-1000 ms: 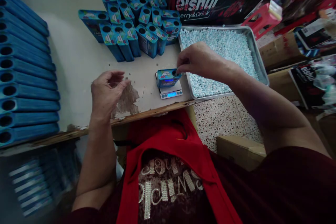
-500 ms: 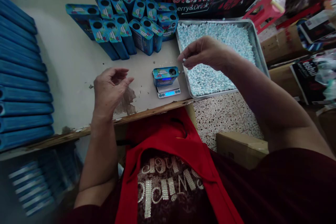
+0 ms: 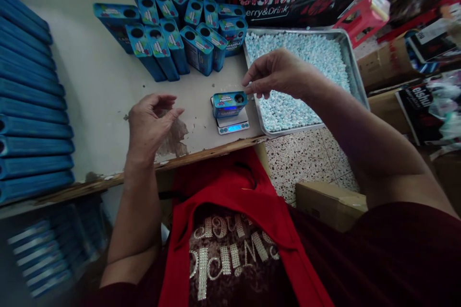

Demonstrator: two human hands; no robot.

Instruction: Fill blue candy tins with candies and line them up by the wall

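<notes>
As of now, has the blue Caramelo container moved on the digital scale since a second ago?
No. Against the digital scale beneath it, the blue Caramelo container shows no visible shift in any direction; both shifted together in view.

The left hand [image 3: 150, 122] is half-curled, thumb apart from bent fingers, its left forearm [image 3: 137, 216] running back toward the body. Well apart from it, the right hand [image 3: 276, 74] reaches inward, thumb and index fingertip close together, right forearm [image 3: 345, 112] slanting behind.
</notes>
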